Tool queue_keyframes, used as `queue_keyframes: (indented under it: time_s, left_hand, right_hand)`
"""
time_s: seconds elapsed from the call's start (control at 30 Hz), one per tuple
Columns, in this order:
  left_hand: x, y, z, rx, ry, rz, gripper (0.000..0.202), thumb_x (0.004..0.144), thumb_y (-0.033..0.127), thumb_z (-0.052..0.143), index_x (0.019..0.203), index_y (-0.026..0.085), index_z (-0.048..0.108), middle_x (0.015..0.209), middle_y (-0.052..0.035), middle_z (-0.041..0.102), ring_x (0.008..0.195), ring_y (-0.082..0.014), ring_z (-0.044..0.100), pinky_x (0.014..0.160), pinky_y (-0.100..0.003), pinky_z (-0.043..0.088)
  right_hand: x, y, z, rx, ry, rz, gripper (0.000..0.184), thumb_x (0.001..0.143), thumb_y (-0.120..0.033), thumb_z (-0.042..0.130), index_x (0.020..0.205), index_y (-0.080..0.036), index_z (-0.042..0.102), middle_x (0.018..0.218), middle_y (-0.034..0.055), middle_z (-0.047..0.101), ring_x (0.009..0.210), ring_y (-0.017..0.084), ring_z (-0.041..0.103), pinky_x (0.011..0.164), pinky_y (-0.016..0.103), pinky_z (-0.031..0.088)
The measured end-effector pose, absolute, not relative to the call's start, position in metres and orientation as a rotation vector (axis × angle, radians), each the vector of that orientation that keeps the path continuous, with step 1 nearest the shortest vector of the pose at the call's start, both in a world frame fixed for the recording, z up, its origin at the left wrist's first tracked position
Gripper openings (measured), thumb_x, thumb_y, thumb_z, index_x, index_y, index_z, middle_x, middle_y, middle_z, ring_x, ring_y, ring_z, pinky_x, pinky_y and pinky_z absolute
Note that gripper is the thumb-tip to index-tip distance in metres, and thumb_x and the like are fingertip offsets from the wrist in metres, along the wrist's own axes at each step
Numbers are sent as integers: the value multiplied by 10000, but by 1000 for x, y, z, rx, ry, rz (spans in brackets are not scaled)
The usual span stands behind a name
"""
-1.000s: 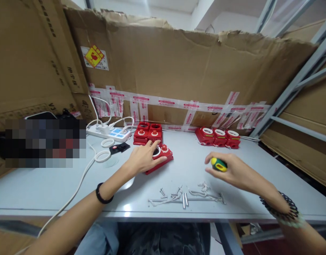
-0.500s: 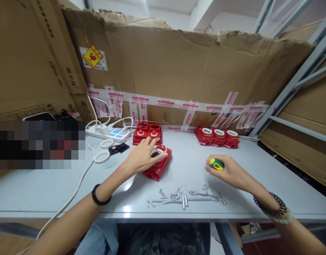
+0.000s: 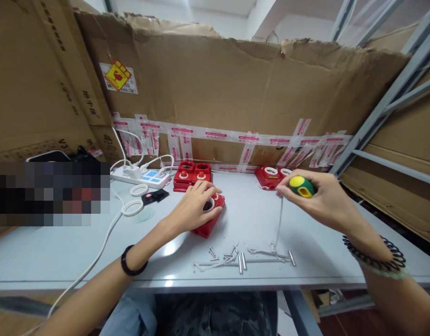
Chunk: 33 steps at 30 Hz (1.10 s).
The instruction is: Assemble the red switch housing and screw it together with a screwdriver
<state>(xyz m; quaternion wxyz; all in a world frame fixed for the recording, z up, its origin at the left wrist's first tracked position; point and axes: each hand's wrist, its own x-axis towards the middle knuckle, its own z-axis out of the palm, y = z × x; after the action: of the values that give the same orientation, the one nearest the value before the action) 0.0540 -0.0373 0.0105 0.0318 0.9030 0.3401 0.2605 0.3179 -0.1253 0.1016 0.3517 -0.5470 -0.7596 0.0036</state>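
My left hand (image 3: 192,205) lies over a red housing (image 3: 204,229) with a white ring (image 3: 209,204), its fingers spread and thumb stretched across the right side. Much of that housing is hidden beneath the palm. In my right hand (image 3: 323,196), raised over the right of the table, is a green and yellow screwdriver handle (image 3: 302,186); no shaft can be seen. A thin whitish string (image 3: 279,221) hangs from the fingertips to the metal parts below. Screws (image 3: 212,252), short metal pins (image 3: 243,262) and long thin rods (image 3: 267,261) lie near the front edge.
Behind my left hand stands another red unit (image 3: 192,176); a further red unit (image 3: 267,178) is partly covered by my right hand. A white power strip (image 3: 144,176), white rings (image 3: 132,208) and a cable (image 3: 106,247) occupy the left. Cardboard (image 3: 215,88) walls the back.
My right hand has risen and moved right with the screwdriver, and the string now stretches up from the table to its fingers. My left hand stays on the red housing, slightly shifted.
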Motion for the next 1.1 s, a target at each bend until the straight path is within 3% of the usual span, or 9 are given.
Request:
queue_keyframes:
  time_s: [0.33,0.63,0.93,1.1]
  left_hand:
    - [58,-42,12,2841,948,746,291,884,371,512,1134,225,539,1137,-82,547,1067,-252,464,899,-409,367]
    - [87,-65,22,2932,727,578,276,901,371,501,1124,218,554,1098,-60,621,1051,-238,509,889,-398,317]
    - [134,-78,4,2920,562,366,280,859,430,558,851,167,652,813,-57,701,845,-226,611,768,-350,371]
    - [154,-78,-5,2889,655,271,245,854,300,530,703,150,651,671,-66,698,645,-205,639,742,-347,397]
  right_hand:
    - [316,-125,134,-1267,-1727,-420,88,751,-242,676,721,-161,663,678,28,665,586,114,560,532,251,425]
    - [311,-112,148,-1159,-1615,-478,105,760,-236,666,711,-144,666,661,40,664,566,94,558,525,237,430]
    - [306,-106,149,-1113,-1611,-522,96,737,-227,682,693,-143,667,623,2,642,535,87,541,480,220,399]
    - [312,-110,145,-1132,-1577,-442,106,734,-243,687,702,-144,666,607,-3,626,531,92,560,512,223,436]
